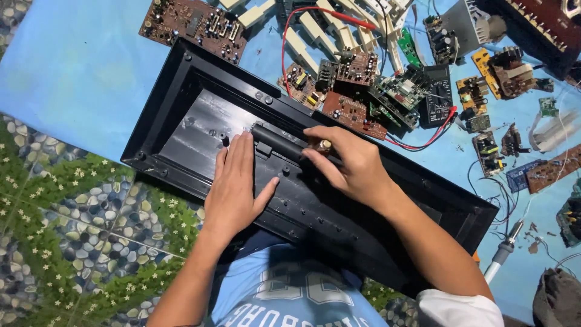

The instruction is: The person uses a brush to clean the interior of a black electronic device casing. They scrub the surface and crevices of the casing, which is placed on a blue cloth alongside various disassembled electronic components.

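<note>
Nearest, a light blue shirt with pale lettering, both forearms reaching forward from it. Left hand laid flat and open, palm down, fingers together, pressing on the inside of a long black plastic casing. Right hand just beside it, fingers curled around a small tool with a brass-coloured end, tip hidden; gripping it over a raised black ridge in the middle of the casing. Casing lying open side up, slanted from upper left to lower right across a blue cloth, its near edge over the lap. To the left, floor tiles patterned with pebbles and green leaves. To the right, a soldering iron with a white handle on the cloth. Beyond the casing, a scatter of brown and green circuit boards, a black multimeter with red leads, a row of cream-coloured keys, and a larger brown board at the far left.
</note>
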